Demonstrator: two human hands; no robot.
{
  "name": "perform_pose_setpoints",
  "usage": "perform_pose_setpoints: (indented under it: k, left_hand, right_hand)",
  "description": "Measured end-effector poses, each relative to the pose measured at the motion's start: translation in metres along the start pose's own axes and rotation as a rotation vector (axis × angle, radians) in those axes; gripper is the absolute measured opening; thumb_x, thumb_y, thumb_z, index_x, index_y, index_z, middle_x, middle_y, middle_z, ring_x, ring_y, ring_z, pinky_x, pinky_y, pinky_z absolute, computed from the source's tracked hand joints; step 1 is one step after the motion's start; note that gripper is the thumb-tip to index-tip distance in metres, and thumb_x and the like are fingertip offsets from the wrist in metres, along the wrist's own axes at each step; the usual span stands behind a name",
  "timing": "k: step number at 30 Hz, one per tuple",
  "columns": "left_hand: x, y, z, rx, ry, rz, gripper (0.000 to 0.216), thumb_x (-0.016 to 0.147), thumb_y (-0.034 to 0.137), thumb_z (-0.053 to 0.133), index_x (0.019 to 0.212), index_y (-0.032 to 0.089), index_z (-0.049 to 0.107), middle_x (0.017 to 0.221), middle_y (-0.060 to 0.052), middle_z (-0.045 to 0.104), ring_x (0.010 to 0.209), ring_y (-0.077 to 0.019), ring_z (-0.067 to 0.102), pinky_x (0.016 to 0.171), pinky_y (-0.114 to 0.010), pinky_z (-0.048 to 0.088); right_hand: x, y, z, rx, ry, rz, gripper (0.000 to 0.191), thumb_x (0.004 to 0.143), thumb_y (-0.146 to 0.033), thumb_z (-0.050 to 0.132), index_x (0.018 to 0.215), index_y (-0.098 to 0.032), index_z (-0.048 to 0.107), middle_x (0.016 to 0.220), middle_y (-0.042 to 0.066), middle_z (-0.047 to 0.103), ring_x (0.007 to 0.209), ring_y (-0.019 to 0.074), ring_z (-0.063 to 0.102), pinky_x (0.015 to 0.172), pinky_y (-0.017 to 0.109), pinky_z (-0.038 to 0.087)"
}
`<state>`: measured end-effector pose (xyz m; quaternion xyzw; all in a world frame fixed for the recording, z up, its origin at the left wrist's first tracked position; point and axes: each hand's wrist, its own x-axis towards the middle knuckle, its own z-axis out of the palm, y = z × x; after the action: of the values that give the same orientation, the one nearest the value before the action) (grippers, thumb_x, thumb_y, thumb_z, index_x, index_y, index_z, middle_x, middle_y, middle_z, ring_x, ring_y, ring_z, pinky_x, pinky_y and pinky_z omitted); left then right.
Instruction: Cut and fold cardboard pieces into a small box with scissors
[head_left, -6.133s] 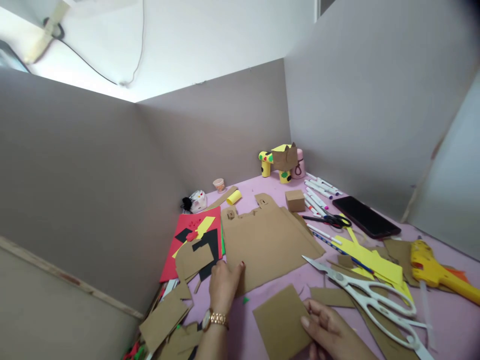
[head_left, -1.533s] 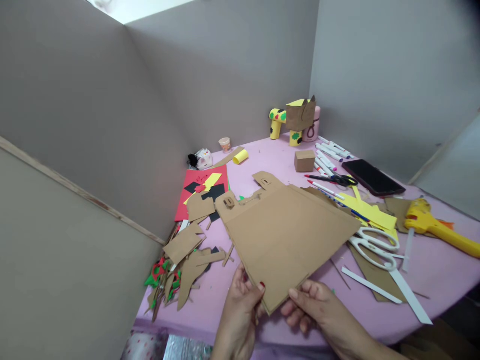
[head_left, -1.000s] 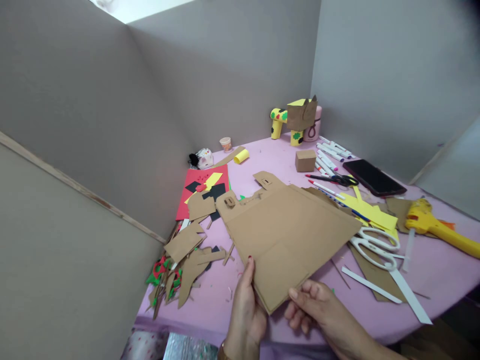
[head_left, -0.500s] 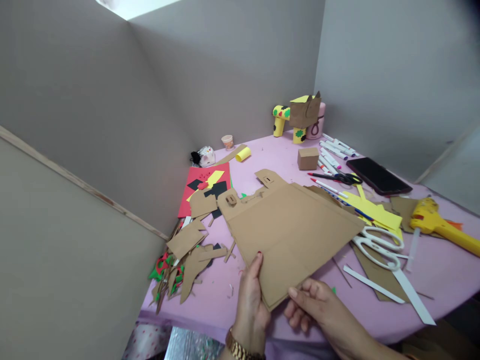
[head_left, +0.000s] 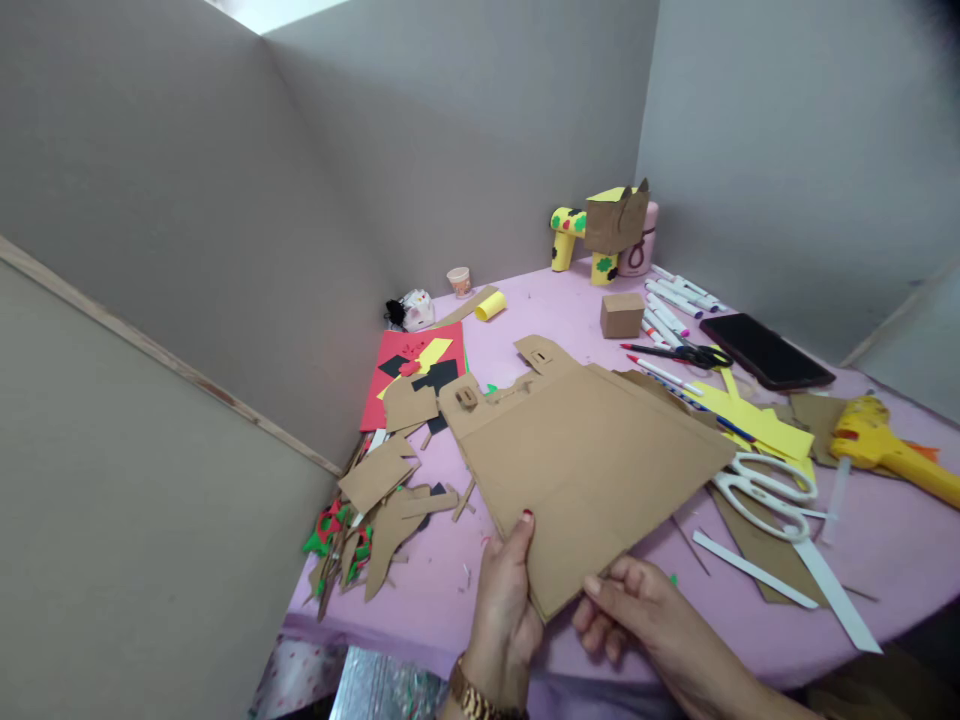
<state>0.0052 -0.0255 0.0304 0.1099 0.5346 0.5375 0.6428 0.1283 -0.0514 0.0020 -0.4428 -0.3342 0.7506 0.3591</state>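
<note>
Nearest, at the middle of the near edge of the lilac-covered tabletop (head_left: pixel 439 595), the person's left hand (head_left: pixel 506 605), a gold-coloured metal watch (head_left: pixel 474 692) on its wrist, is clamped on a flat brown cardboard sheet (head_left: pixel 592 450), thumb on top and fingers underneath. Their right hand (head_left: pixel 637 610) pinches the sheet's near right side between thumb and curled fingers. The sheet's nearest corner points at the person just inside the tabletop's near edge; its far left end carries two rounded, slotted tabs. Toward the tabletop's near left corner lies a heap of irregular brown cardboard offcuts (head_left: pixel 394 525). To the right of the sheet, two narrow white paper strips (head_left: pixel 754 570) lie near white-handled scissors (head_left: pixel 799 528), whose blades are hidden. Toward the right edge are a yellow glue gun (head_left: pixel 862 440) and long bright yellow paper pieces (head_left: pixel 780 430). Along the left edge, red paper (head_left: pixel 375 385) bears black and yellow scraps. Farther back by the right edge lie a black phone (head_left: pixel 766 352), black scissors (head_left: pixel 701 356) and white-barrelled markers (head_left: pixel 679 297), with a small brown cardboard box (head_left: pixel 622 316) just beside the markers. At the far edge, a small patterned paper cup (head_left: pixel 459 282) stands toward the left corner, and a yellow, spotted figure with a brown boxy head (head_left: pixel 616 225) stands in the right corner before a pink bottle (head_left: pixel 651 235).
</note>
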Motion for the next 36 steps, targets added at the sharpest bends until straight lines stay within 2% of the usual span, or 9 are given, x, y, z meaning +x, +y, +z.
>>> perform_pose_setpoints:
  k: [9, 26, 30, 36]
  left_hand:
    - [-0.002, -0.002, 0.000, -0.005, -0.014, 0.028, 0.023, 0.078, 0.020, 0.058, 0.099, 0.008, 0.057, 0.087, -0.014, 0.072, 0.082, -0.0227, 0.068, 0.072, -0.031, 0.055]
    - [-0.002, -0.003, -0.001, 0.006, -0.019, 0.043, 0.025, 0.079, 0.018, 0.057, 0.102, 0.008, 0.054, 0.090, -0.014, 0.071, 0.082, -0.0223, 0.068, 0.070, -0.030, 0.055]
    - [-0.003, -0.003, 0.000, 0.014, -0.006, 0.044, 0.027, 0.078, 0.019, 0.058, 0.102, 0.009, 0.054, 0.089, -0.014, 0.071, 0.081, -0.0225, 0.068, 0.069, -0.031, 0.055]
    - [-0.005, -0.002, 0.000, 0.029, -0.002, 0.044, 0.030, 0.077, 0.019, 0.060, 0.104, 0.010, 0.053, 0.085, -0.012, 0.072, 0.082, -0.0229, 0.068, 0.069, -0.030, 0.055]
  right_hand:
    - [0.002, 0.001, 0.000, -0.063, -0.024, -0.027, 0.047, 0.058, -0.059, 0.071, 0.063, -0.013, 0.062, 0.051, 0.000, 0.064, 0.040, 0.0082, 0.054, 0.040, 0.019, 0.038]
    - [0.001, 0.004, -0.001, -0.041, -0.017, -0.050, 0.045, 0.061, -0.057, 0.070, 0.066, -0.014, 0.059, 0.053, 0.000, 0.064, 0.040, 0.0083, 0.055, 0.040, 0.019, 0.039]
    - [0.004, 0.010, -0.003, -0.030, -0.027, -0.054, 0.045, 0.055, -0.053, 0.075, 0.068, -0.014, 0.057, 0.056, 0.001, 0.066, 0.044, 0.0100, 0.058, 0.040, 0.019, 0.040]
    - [0.006, 0.011, 0.000, -0.031, -0.014, -0.056, 0.043, 0.056, -0.052, 0.075, 0.066, -0.015, 0.056, 0.056, 0.001, 0.067, 0.042, 0.0102, 0.058, 0.040, 0.020, 0.040]
